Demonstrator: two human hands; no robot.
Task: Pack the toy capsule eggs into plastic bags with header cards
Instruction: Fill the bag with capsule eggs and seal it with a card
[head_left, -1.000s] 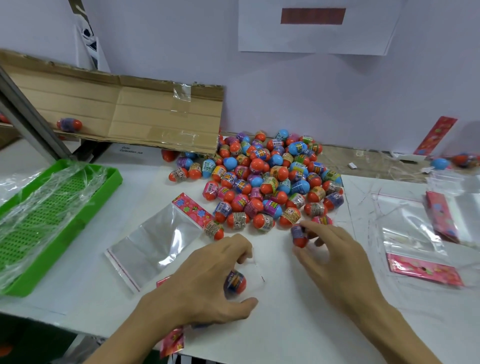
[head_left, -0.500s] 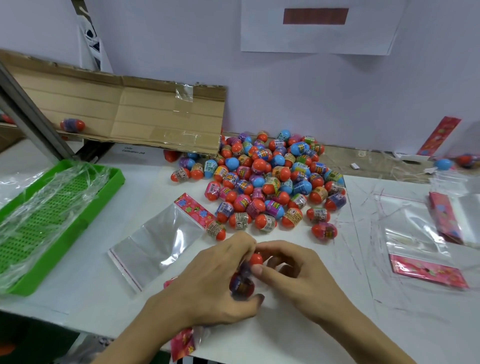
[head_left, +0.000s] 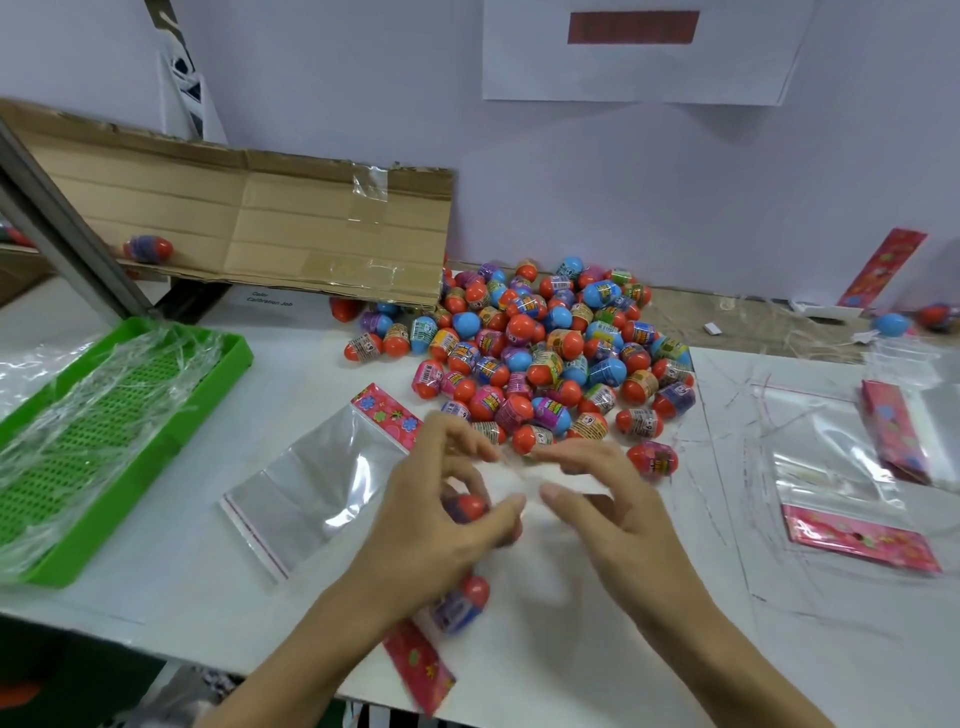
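My left hand (head_left: 441, 519) grips a clear plastic bag (head_left: 524, 475) near its mouth, fingers curled round a red capsule egg (head_left: 469, 506) inside it. A second egg (head_left: 464, 603) lies lower in the same bag, above its pink header card (head_left: 418, 662). My right hand (head_left: 602, 509) is at the bag's mouth with thumb and fingers apart and straight, holding no egg. A big pile of capsule eggs (head_left: 545, 353) lies just behind the hands. One loose egg (head_left: 653, 458) sits beside my right hand.
An empty bag with header card (head_left: 322, 478) lies to the left of my hands. Further left stands a green tray (head_left: 231, 358) with plastic film. A cardboard flap (head_left: 260, 223) carries one egg (head_left: 148, 248). More bags (head_left: 831, 457) and header cards (head_left: 860, 540) lie on the right.
My right hand brought an egg from the pile to the bag, put it in and now holds nothing. The left hand lifted the bag slightly; two eggs show inside it.
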